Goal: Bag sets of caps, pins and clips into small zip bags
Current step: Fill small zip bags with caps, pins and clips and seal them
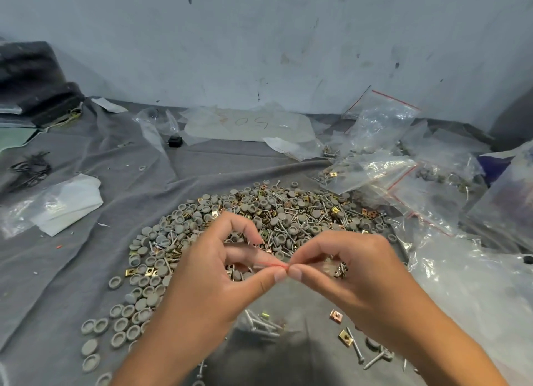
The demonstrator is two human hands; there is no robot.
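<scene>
A big heap point(259, 221) of grey round caps, metal pins and brass clips lies on the grey cloth point(86, 270). Over its near edge my left hand point(219, 279) and my right hand point(346, 273) meet at the fingertips. Both pinch the red zip strip of a small clear zip bag point(271, 265). The bag hangs below the hands and looks blurred; pins and a clip show inside it around point(264, 325). My right hand also holds a few small metal parts point(341, 270) against its palm.
Filled and empty zip bags point(380, 160) pile up at the right. More clear plastic point(476, 284) lies near my right arm. A folded white bag point(69, 204) sits at the left, black bands point(30, 169) beyond it. Loose caps point(121, 325), pins and clips point(346, 337) scatter near me.
</scene>
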